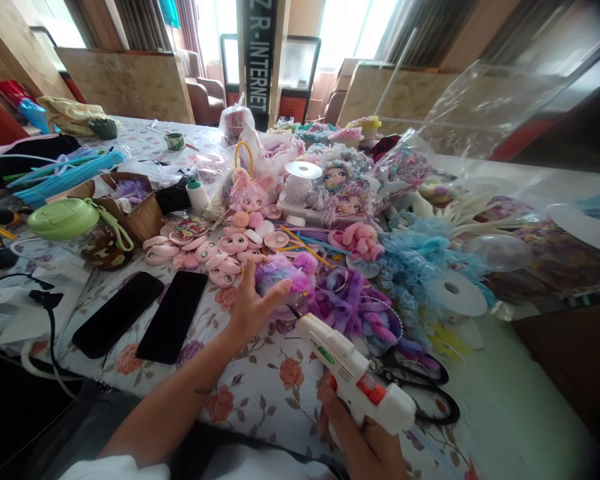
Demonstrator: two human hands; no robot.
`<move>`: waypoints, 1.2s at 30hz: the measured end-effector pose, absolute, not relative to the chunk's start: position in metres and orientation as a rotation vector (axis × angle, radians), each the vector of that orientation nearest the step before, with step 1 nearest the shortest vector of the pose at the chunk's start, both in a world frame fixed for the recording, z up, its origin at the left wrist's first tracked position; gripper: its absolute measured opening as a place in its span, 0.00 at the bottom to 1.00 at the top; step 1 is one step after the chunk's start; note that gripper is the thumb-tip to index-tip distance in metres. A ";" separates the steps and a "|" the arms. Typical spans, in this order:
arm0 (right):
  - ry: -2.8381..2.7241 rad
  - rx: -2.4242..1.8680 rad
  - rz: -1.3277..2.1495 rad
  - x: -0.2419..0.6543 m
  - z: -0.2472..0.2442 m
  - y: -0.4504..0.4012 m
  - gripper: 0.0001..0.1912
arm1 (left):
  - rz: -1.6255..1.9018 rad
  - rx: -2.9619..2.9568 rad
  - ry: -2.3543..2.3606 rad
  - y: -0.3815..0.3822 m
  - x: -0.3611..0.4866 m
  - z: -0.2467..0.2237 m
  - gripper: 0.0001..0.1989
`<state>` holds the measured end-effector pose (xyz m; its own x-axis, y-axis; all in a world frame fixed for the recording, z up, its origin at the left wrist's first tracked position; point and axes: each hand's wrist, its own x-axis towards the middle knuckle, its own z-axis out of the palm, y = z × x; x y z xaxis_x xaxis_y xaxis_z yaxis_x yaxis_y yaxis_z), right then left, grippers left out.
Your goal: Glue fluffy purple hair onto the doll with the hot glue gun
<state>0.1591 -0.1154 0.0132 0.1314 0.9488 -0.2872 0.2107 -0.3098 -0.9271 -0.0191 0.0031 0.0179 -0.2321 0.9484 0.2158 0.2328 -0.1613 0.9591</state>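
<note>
My right hand (pixel 363 437) is wrapped round the handle of a white glue gun (pixel 347 357) with an orange-red part. The gun's dark nozzle points up and left, close to a fluffy purple and pink piece (pixel 280 275). My left hand (pixel 254 300) grips that fluffy piece, thumb on its near right side and fingers at its left; the far fingers are partly hidden. Pink doll faces (pixel 225 268) lie just beyond the left hand. To the right of the fluffy piece is a heap of purple fuzzy strips (pixel 343 300).
Black-handled scissors (pixel 420 380) lie right of the glue gun. Two black phones (pixel 173 319) rest on the flowered tablecloth (pixel 220 383) at left, near a green-lidded jar (pixel 80 230). Blue ruffled trim (pixel 415 260), white spools (pixel 455 293) and fluffy dolls (pixel 337 180) crowd the right and back.
</note>
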 end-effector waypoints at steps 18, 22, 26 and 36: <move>-1.078 -1.676 1.246 0.160 0.012 -0.117 0.26 | 1.435 1.362 1.462 0.002 -0.019 0.021 0.18; -1.057 -1.653 1.258 0.161 0.010 -0.118 0.25 | 1.434 1.374 1.459 0.003 -0.019 0.021 0.19; -1.124 -1.655 1.301 0.159 0.011 -0.119 0.26 | 1.447 1.387 1.456 0.003 -0.018 0.020 0.17; -1.143 -1.659 1.269 0.159 0.015 -0.117 0.26 | 1.428 1.378 1.457 0.001 -0.018 0.020 0.18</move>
<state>0.1593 -0.1171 0.0149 0.1127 0.9442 -0.3096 0.2090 -0.3271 -0.9216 -0.0183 0.0009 0.0201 -0.2208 0.9534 0.2057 0.2244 -0.1556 0.9620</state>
